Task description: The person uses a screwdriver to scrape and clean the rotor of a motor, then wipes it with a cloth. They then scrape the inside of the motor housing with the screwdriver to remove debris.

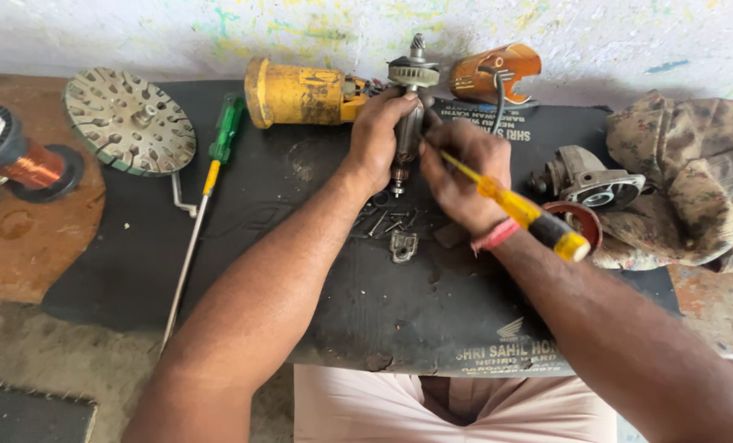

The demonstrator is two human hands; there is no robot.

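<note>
My left hand (380, 135) grips a motor armature (410, 97) upright over a black rubber mat (317, 271), its fan and gear end pointing away from me. My right hand (463, 174) holds a yellow-handled screwdriver (524, 211), whose tip is against the armature's side. Both hands meet at the armature's middle. Several loose screws (389, 220) and a small metal bracket (403, 245) lie on the mat just below the hands.
A yellow grinder body (297, 93) lies behind the hands, an orange guard (495, 72) to its right. A long green screwdriver (205, 187), a grinding disc (128, 121), a copper wire spool (28, 161), a grey gear housing (588, 179) and a camouflage cloth (687, 176) surround the mat.
</note>
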